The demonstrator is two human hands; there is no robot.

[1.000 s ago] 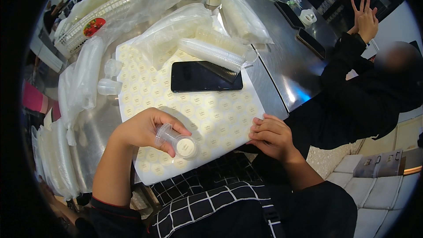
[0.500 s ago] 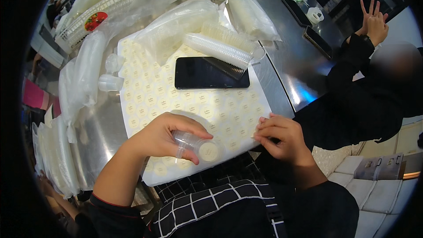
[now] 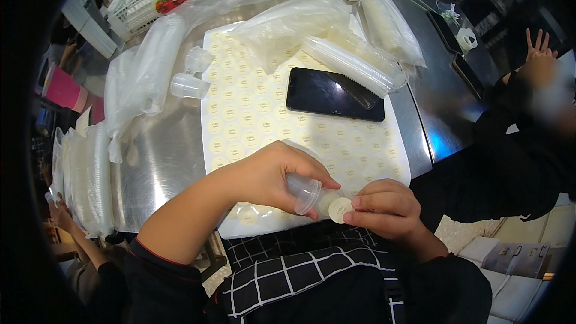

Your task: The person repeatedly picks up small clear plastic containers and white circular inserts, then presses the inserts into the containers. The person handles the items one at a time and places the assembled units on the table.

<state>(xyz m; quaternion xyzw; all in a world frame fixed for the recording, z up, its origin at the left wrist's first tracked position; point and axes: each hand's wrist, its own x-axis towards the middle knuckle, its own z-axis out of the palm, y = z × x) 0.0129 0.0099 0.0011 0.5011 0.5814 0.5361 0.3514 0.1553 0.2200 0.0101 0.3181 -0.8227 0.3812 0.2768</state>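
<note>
Clear plastic cups (image 3: 307, 197): gripped between thumb and fingers of the left hand (image 3: 281, 171), above the near part of the sticker sheet (image 3: 246, 132). Round cream label (image 3: 339, 210): pinched between thumb and fingertips of the right hand (image 3: 389, 209), at the cups' end; whether it is stuck down cannot be told. Black phone (image 3: 327, 95): laid on the sheet, near a clear ribbed stack (image 3: 348, 66).
</note>
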